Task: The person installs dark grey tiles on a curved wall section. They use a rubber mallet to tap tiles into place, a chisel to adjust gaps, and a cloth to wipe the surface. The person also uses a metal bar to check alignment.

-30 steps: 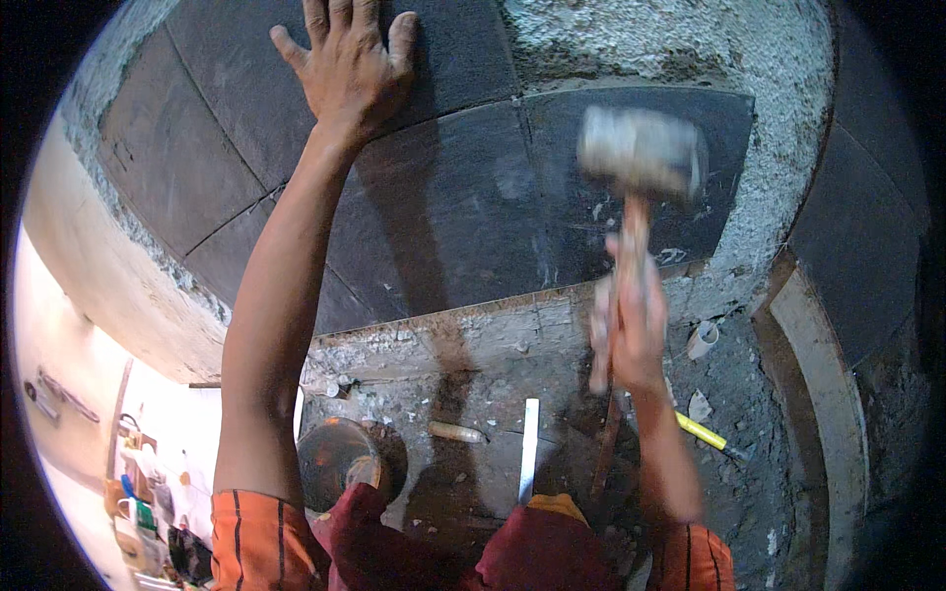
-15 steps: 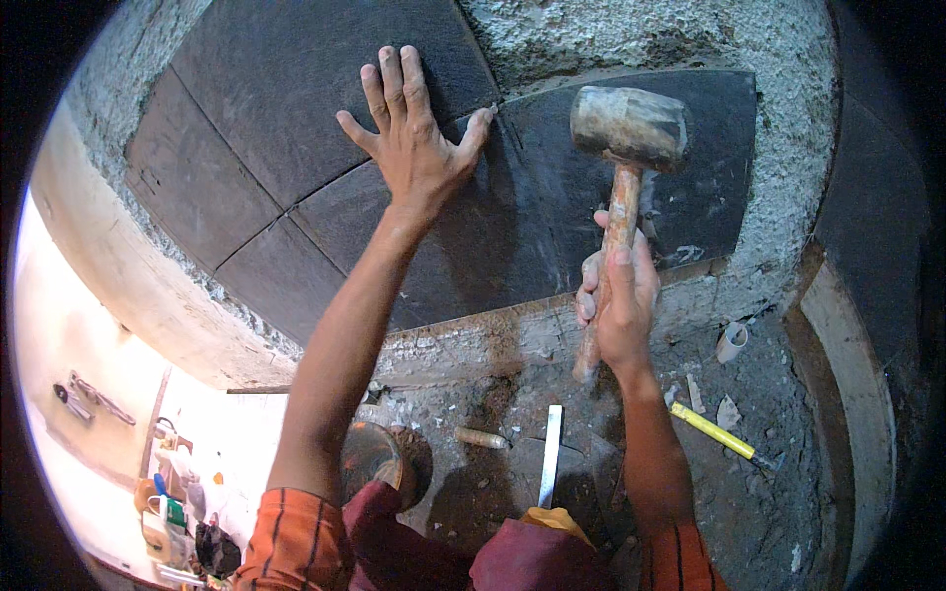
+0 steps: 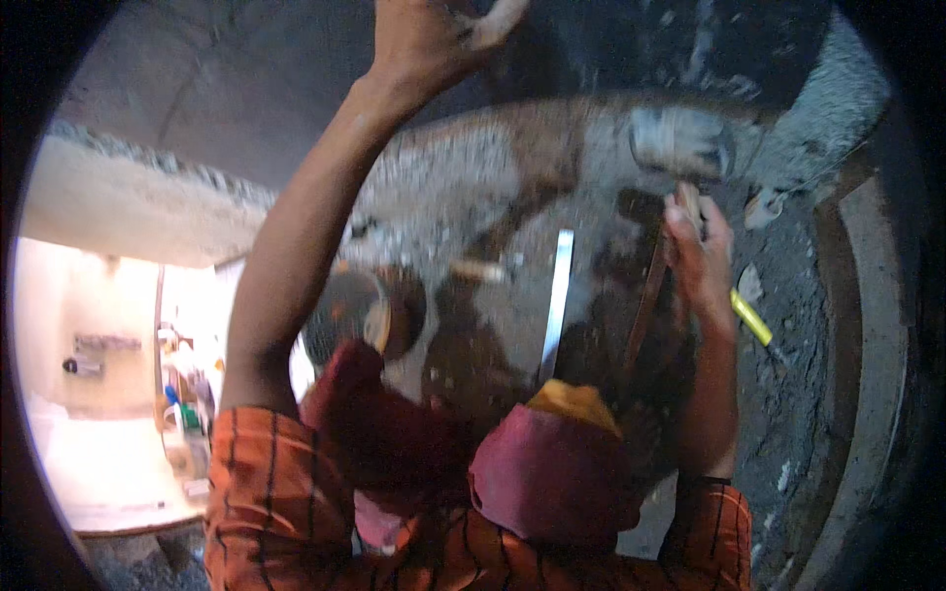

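Note:
My right hand [image 3: 702,251] is closed around the handle of a rubber mallet [image 3: 680,143]. Its worn grey-black head points away from me, over the rough edge below the dark tiles. At the top border, my left hand [image 3: 434,39] is cut off by the picture. Its thumb stretches out to the right over a dark tile [image 3: 611,54], while the other fingers are out of view. Whether the palm presses on the tile cannot be made out. Motion blurs the scene.
On the dirty floor lie a shiny metal strip [image 3: 558,295], a short pale stick [image 3: 478,270] and a yellow-handled tool [image 3: 752,317]. A bucket [image 3: 379,320] stands beside my left arm. A pale pipe end [image 3: 764,207] sits at the right. Several containers [image 3: 182,394] are at far left.
The view has tipped down toward the floor and my knees. My right hand has brought the mallet off the tile, lower and nearer the right. My left hand's fingers have left the picture.

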Action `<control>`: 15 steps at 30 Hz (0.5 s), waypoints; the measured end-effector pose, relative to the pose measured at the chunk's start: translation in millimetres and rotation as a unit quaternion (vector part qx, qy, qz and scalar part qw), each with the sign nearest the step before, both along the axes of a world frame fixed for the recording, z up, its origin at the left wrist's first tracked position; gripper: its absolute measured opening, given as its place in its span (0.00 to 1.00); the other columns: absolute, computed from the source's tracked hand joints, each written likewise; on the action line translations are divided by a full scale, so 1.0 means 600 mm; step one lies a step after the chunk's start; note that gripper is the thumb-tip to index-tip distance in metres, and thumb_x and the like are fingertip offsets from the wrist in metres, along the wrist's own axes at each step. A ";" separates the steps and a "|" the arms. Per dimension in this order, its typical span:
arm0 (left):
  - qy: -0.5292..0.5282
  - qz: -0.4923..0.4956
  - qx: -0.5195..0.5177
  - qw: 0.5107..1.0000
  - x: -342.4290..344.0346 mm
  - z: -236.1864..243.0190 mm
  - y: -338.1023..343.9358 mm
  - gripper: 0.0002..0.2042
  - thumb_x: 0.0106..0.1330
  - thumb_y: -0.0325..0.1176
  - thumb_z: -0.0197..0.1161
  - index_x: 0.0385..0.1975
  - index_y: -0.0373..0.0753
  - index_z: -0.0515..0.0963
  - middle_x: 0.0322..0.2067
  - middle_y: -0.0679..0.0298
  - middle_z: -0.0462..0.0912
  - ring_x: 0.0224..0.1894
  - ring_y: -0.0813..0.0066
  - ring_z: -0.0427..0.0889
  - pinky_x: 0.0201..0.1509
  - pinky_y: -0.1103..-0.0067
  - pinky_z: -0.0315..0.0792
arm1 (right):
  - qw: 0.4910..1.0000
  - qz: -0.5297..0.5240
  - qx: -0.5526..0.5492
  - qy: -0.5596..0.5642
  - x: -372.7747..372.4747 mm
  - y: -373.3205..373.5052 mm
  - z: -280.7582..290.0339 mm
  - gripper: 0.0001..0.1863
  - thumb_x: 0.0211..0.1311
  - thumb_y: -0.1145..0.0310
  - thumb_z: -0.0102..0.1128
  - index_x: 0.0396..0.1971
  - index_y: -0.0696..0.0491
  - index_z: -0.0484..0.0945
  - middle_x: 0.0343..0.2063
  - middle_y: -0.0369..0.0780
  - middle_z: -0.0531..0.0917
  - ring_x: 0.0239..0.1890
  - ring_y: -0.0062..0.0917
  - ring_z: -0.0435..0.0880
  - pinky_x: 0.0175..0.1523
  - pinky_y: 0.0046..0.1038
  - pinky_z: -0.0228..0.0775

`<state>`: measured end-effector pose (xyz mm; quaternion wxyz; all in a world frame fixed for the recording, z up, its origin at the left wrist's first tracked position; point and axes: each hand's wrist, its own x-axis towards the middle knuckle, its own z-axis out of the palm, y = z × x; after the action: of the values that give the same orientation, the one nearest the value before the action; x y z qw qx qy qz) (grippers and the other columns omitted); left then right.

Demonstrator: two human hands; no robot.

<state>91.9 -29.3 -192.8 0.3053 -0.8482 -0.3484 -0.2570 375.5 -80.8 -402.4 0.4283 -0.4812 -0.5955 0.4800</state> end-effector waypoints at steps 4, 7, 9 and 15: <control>-0.003 0.036 -0.109 0.993 -0.047 -0.178 -0.129 0.09 0.63 0.38 0.59 0.35 0.42 0.83 0.39 0.58 0.84 0.46 0.55 0.79 0.44 0.68 0.74 | 0.963 0.059 -0.078 -0.250 0.075 -0.066 -0.228 0.26 0.63 0.51 0.55 0.49 0.59 0.74 0.42 0.52 0.79 0.47 0.42 0.77 0.50 0.39 0.68; -0.053 0.156 -0.454 0.875 -0.097 -0.301 -0.230 0.11 0.64 0.38 0.59 0.43 0.44 0.81 0.49 0.55 0.79 0.51 0.52 0.76 0.51 0.64 0.71 | 0.937 0.052 -0.081 -0.336 0.114 -0.128 -0.333 0.26 0.63 0.49 0.55 0.48 0.59 0.75 0.39 0.54 0.80 0.44 0.48 0.78 0.48 0.40 0.68; -0.099 0.129 -0.511 0.844 -0.135 -0.368 -0.294 0.14 0.66 0.39 0.56 0.49 0.44 0.78 0.53 0.51 0.75 0.55 0.49 0.74 0.57 0.63 0.68 | 0.947 0.061 -0.143 -0.282 0.112 -0.139 -0.325 0.26 0.64 0.50 0.54 0.48 0.58 0.74 0.38 0.55 0.80 0.43 0.50 0.78 0.48 0.41 0.69; -0.291 0.127 -0.767 0.557 -0.177 -0.413 -0.424 0.24 0.67 0.45 0.56 0.60 0.40 0.68 0.56 0.54 0.74 0.58 0.62 0.71 0.63 0.72 0.63 | 0.939 0.008 -0.034 -0.342 0.126 -0.129 -0.341 0.20 0.67 0.56 0.52 0.51 0.56 0.73 0.31 0.43 0.81 0.36 0.34 0.80 0.44 0.33 0.70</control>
<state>-14.3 -283.9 -440.7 -0.5495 -0.5880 -0.5876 -0.0841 451.4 -158.1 -607.0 0.1782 -0.6258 -0.6931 0.3103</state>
